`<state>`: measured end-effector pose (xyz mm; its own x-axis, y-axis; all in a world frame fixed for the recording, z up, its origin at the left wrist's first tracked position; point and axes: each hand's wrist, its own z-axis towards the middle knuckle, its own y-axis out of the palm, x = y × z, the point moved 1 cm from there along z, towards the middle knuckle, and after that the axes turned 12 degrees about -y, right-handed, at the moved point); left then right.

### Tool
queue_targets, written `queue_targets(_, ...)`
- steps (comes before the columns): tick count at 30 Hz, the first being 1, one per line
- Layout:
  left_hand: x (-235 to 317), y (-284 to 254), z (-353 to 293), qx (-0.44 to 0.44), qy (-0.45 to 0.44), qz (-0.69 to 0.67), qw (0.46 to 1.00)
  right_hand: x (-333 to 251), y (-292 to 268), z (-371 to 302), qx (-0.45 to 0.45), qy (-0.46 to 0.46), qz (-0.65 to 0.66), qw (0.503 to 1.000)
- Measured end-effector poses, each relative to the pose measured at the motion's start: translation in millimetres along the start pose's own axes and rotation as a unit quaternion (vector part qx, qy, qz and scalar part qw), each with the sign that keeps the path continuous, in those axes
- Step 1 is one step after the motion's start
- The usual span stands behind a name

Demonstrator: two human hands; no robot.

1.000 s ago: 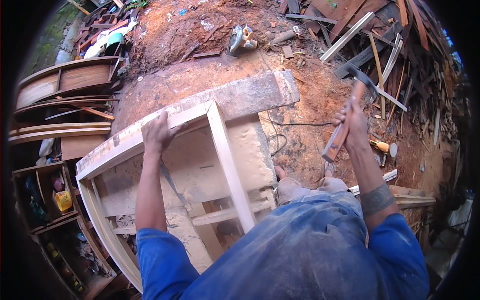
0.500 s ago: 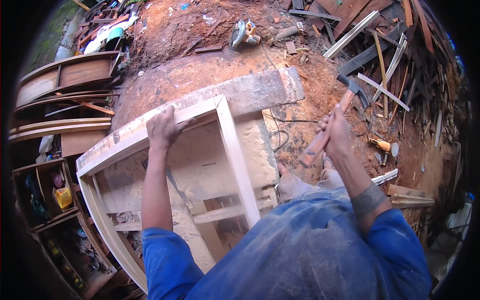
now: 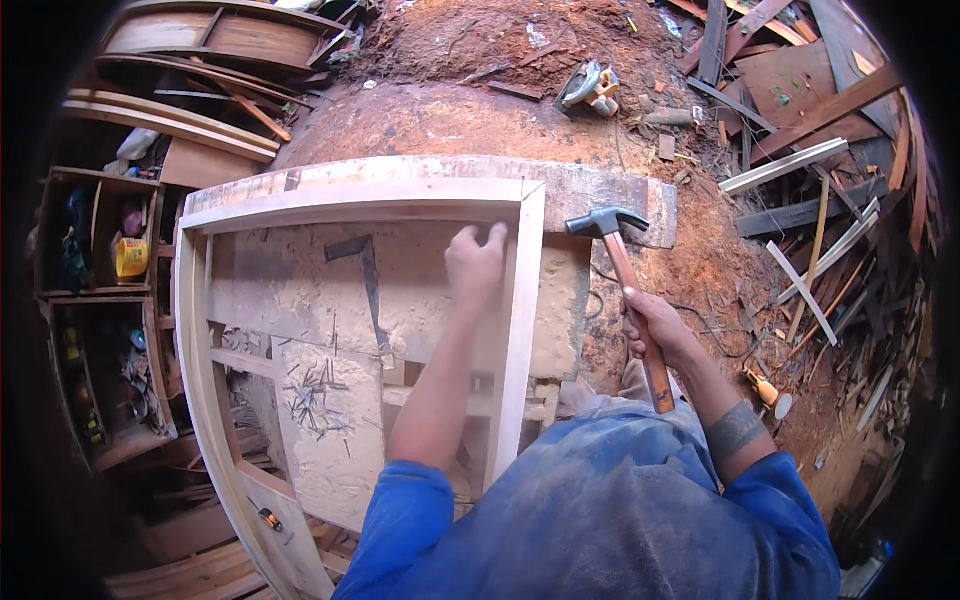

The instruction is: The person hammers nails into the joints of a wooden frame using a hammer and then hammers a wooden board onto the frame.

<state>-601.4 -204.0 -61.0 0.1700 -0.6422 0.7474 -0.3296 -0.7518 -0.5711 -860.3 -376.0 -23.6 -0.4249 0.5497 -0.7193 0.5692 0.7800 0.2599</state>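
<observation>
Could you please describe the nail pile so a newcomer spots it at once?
Start at the pale wooden frame. Within its outline, on the dusty board left of the person's left forearm, lie the nails. They are a scatter of thin grey pieces, unlike the dark L-shaped tool up and right of them.

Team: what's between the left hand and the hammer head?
In the head view, the wooden frame's right bar, then a strip of dusty bench, between left hand and hammer head.

a dusty blue shirt (image 3: 600,490) is worn at five o'clock; at four, the forearm (image 3: 712,392) is banded by a tattoo (image 3: 736,432).
</observation>
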Motion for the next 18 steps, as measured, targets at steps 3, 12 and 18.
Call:
queue_targets(3,11.6,14.0,5.1,-0.076,-0.111,0.012,0.991,-19.0,-6.5,1.3,-0.029,0.020,-0.029,0.999)
queue_targets(12,-18.1,26.9,22.8,-0.124,-0.124,-0.052,0.983,-39.3,-50.2,15.3,-0.097,0.050,-0.018,0.994)
queue_targets(18,0.1,31.6,17.0,-0.101,-0.126,0.021,0.987,-62.1,-86.8,32.0,-0.164,0.050,-0.096,0.980)
